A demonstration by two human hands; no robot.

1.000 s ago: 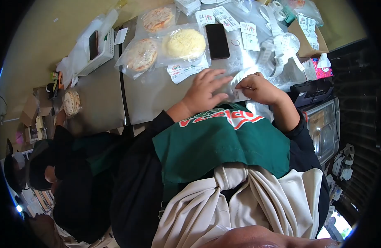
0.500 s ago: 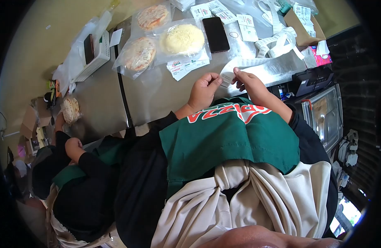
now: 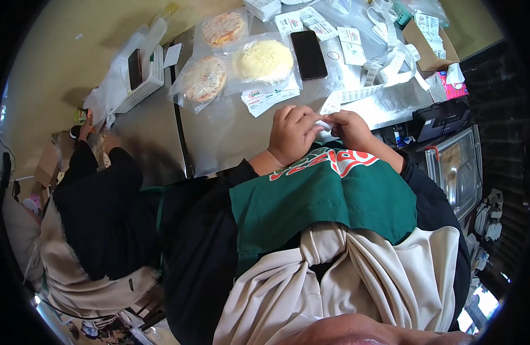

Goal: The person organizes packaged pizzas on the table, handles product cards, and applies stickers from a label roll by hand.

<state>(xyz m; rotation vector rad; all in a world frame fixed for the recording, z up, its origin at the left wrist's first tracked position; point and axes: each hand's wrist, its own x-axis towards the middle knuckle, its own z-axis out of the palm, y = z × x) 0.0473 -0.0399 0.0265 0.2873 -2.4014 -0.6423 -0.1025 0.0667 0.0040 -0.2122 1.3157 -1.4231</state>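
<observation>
My left hand (image 3: 292, 135) and my right hand (image 3: 351, 130) meet over the near edge of the metal table, fingers closed on the end of a printed label strip (image 3: 357, 94). The strip trails to the right across the metal surface. Beyond my left hand lie cards (image 3: 269, 100) with printed text, partly under a bagged pizza with pale grated topping (image 3: 264, 61). Two more bagged pizzas (image 3: 204, 79) (image 3: 223, 29) rest beside it. A black phone (image 3: 309, 55) lies to the right of the pizzas.
At the left, a co-worker (image 3: 98, 195) in black reaches onto the metal table (image 3: 144, 138). A white basket (image 3: 139, 86) holds plastic and a phone. Card stacks (image 3: 352, 46), a cardboard box (image 3: 426, 46) and a black device (image 3: 439, 119) stand at the right.
My left hand has rolled over the strip's end, and my fingertips have come together. The co-worker has leaned forward, both arms reaching to the table. The view has shifted slightly.
</observation>
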